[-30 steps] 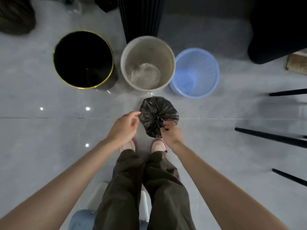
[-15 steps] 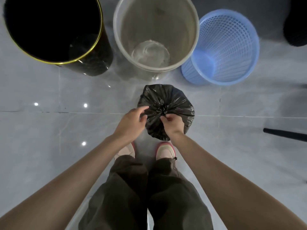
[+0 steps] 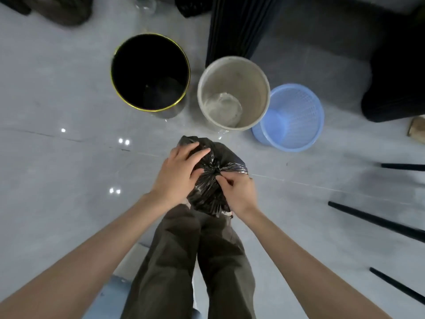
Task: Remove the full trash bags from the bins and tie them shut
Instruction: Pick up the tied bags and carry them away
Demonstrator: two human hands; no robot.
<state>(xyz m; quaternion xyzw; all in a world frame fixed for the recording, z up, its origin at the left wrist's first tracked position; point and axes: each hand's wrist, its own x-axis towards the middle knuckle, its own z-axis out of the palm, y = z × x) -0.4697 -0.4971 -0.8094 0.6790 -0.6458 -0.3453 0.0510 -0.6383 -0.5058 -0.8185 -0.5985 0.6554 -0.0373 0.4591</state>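
from the head view, looking down over the person's own arms: a black trash bag point(image 3: 213, 180) sits in front of the knees, on the near side of the three bins, its top gathered into a puckered knot. i cannot tell whether it rests on the floor point(image 3: 69, 180) or hangs just above it.

the left hand point(image 3: 178, 173) lies on the bag's upper left side. its grip is wide, with the fingers spread nearly straight over the plastic and the thumb pointing towards the knot. the right hand point(image 3: 236, 192) has a narrow grip, its fingertips pinching the gathered plastic right at the knot.

beyond the bag stand a black bin point(image 3: 149, 110) with a gold rim on the left, a grey bin point(image 3: 230, 77) in the middle with its pale bottom showing, and a blue basket point(image 3: 296, 116) of mesh plastic touching the grey bin's right side. the black bin stands a little apart from the grey one.

dark trousers point(image 3: 184, 261) fill the lower middle. thin black rods point(image 3: 377, 224) slant across the floor at the right.
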